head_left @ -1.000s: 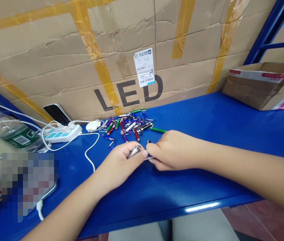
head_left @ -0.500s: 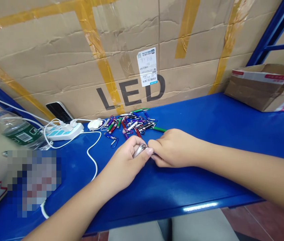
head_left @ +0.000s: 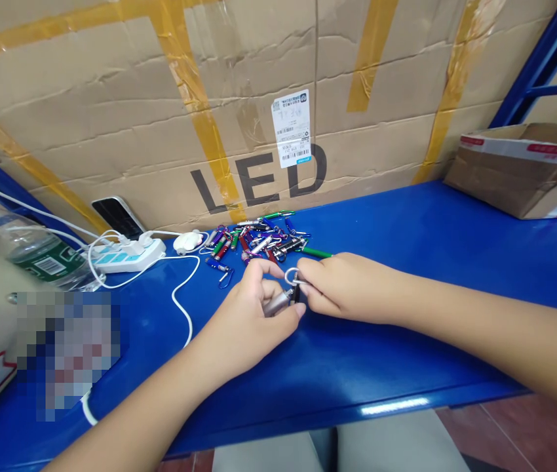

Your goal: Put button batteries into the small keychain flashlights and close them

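My left hand (head_left: pixel 251 314) is closed around a small silver keychain flashlight (head_left: pixel 278 303), held just above the blue shelf (head_left: pixel 406 262). My right hand (head_left: pixel 337 285) pinches the flashlight's metal ring and clip (head_left: pixel 292 277) at its end. The two hands meet at the middle of the shelf. Behind them lies a pile of several small coloured keychain flashlights (head_left: pixel 259 241) in green, red, purple, blue and silver.
A large taped cardboard box marked LED (head_left: pixel 259 118) stands along the back. A white power strip (head_left: pixel 128 255) with white cables, a phone (head_left: pixel 116 217) and a plastic bottle (head_left: pixel 27 252) sit at the left. An open cardboard box (head_left: pixel 519 170) is at the right.
My left hand turned the silver flashlight so it points right and lower. My right hand drew back slightly, and the ring and clip now show between the hands.
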`<action>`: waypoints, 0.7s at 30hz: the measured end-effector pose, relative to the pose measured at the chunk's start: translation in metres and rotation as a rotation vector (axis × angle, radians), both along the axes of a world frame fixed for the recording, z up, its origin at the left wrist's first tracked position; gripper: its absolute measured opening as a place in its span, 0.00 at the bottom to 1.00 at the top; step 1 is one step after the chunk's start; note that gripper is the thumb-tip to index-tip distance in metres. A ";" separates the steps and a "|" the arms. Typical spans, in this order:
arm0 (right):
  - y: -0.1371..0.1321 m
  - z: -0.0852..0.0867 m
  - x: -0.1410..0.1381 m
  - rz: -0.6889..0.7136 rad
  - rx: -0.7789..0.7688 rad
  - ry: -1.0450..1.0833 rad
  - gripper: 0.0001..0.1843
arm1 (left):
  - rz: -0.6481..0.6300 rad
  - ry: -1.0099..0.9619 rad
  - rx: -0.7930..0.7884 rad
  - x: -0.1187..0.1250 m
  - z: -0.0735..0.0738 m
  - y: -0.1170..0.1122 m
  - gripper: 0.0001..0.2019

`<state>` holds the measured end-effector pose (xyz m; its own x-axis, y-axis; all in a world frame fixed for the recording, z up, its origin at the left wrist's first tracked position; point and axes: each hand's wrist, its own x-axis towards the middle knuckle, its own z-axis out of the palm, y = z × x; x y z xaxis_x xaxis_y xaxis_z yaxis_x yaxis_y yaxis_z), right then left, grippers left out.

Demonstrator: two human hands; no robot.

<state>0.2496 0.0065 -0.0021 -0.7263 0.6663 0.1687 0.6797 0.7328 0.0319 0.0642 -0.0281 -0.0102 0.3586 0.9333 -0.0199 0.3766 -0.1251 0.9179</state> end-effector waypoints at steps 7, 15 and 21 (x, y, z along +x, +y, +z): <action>0.002 -0.004 -0.005 0.015 -0.271 0.167 0.09 | 0.007 0.035 0.051 0.002 0.001 -0.001 0.16; 0.004 -0.007 -0.002 0.061 -0.365 0.274 0.09 | -0.020 -0.003 0.051 -0.001 0.002 -0.002 0.12; 0.002 -0.003 -0.003 0.028 -0.379 0.258 0.08 | -0.024 -0.052 0.087 -0.002 -0.001 -0.003 0.09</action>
<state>0.2468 0.0086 -0.0049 -0.7109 0.6970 0.0945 0.6103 0.6780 -0.4097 0.0620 -0.0307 -0.0117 0.3788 0.9220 0.0803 0.3251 -0.2138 0.9212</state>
